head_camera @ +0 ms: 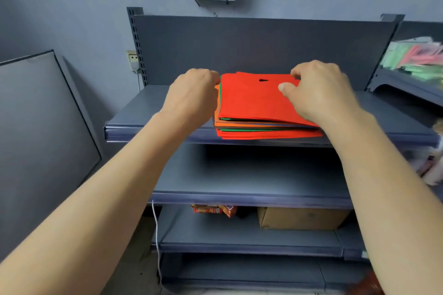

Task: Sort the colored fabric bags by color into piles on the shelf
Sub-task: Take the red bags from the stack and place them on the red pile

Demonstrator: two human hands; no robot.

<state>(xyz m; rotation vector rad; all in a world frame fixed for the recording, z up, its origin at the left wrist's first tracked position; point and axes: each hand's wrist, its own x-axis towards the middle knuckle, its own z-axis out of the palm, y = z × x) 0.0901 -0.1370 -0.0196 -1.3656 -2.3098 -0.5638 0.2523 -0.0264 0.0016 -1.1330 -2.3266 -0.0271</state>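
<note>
A stack of flat fabric bags lies on the top grey shelf, with red, orange, green and dark edges showing at its front. The top bag is red with a cut-out handle hole near its far edge. My right hand pinches the top red bag's far right corner between thumb and fingers. My left hand is at the stack's far left corner, fingers curled onto the bags' edge; the fingertips are hidden.
The shelf's back panel rises behind the stack. A lower shelf sits below, then one with a cardboard box and a red packet. A neighbouring shelf at right holds green and pink items. A dark panel leans at left.
</note>
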